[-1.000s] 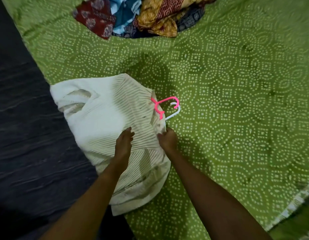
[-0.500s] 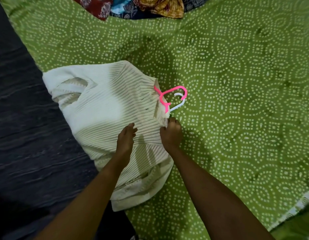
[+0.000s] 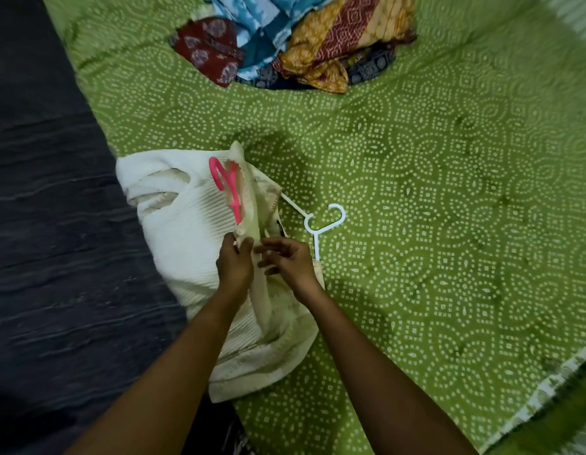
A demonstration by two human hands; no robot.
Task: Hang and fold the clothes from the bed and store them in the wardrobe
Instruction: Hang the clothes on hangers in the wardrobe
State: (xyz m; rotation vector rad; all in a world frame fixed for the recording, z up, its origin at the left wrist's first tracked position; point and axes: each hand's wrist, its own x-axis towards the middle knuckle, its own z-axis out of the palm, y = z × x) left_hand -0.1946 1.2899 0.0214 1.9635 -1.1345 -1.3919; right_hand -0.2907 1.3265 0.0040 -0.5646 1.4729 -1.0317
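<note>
cream top (image 3: pixel 186 241) pinched by left fingers (image 3: pixel 244 247); right fingers (image 3: pixel 273 245) loose.

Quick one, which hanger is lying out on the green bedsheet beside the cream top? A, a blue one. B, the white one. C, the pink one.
B: the white hanger lies on the green bedsheet just right of the cream top, while the pink hanger rests against the top's fabric.
</note>
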